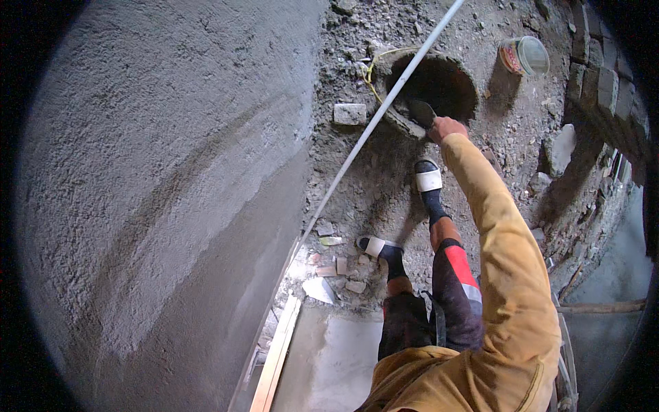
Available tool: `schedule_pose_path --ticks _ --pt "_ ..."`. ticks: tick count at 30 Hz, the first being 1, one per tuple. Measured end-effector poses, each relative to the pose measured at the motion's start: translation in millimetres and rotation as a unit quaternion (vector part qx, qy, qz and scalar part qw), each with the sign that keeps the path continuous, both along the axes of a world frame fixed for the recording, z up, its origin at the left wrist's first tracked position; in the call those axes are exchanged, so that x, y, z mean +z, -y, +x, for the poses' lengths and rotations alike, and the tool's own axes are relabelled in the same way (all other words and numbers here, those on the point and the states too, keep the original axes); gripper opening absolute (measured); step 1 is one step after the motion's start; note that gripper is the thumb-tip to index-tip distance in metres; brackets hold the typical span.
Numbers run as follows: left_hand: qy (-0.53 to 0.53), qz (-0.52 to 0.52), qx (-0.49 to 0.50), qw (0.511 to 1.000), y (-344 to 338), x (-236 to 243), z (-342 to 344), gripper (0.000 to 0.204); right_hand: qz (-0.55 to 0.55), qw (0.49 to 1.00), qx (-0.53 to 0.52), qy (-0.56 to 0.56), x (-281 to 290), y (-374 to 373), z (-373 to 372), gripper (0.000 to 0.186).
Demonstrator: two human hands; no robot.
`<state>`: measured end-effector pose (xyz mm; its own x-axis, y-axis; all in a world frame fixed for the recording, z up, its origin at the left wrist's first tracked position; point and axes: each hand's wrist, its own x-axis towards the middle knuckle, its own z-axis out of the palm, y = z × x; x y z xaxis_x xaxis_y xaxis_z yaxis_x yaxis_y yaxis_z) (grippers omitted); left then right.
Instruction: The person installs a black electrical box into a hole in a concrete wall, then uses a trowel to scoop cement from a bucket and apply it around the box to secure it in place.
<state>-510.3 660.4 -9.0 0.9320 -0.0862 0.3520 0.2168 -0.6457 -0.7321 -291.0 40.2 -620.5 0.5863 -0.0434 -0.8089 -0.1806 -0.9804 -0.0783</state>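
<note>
My right hand [449, 128], in a tan sleeve, is closed around the handle of a trowel [421, 112]. The trowel's dark blade lies over the near edge of a round opening in the rubble, by its rim [405, 124]. Inside, the opening is dark and its bottom cannot be made out. A yellow cord [371, 75] curves along the far left of that rim. Slanting across the opening, just left of the blade, is a long pale grey pole [367, 134]. My left hand is out of sight.
A rough plastered wall [171, 172] fills the left side. Beyond the opening to the right lies a clear plastic bucket [531, 55]. Stacked bricks [607, 89] line the far right. A brick [350, 114], stone chunks [561, 147] and a wooden board [278, 353] lie about.
</note>
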Motion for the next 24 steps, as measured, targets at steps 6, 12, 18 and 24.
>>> schedule_pose_path --ticks 6,12,18,24 --pt "0.009 0.013 -0.005 1.000 2 10 1 0.062 0.208 0.975 -0.076 0.021 16 41 -14 0.036" --pt "0.024 0.020 -0.024 0.999 3 9 8 0.064 0.290 0.929 -0.227 -0.042 37 62 -25 0.030" --pt "0.064 0.024 -0.041 0.997 5 28 -2 0.066 0.283 0.922 -0.263 -0.015 118 96 -60 0.032" --pt "0.197 0.072 -0.066 0.976 24 122 -52 0.068 0.395 0.885 -0.190 0.156 257 33 -145 0.033"
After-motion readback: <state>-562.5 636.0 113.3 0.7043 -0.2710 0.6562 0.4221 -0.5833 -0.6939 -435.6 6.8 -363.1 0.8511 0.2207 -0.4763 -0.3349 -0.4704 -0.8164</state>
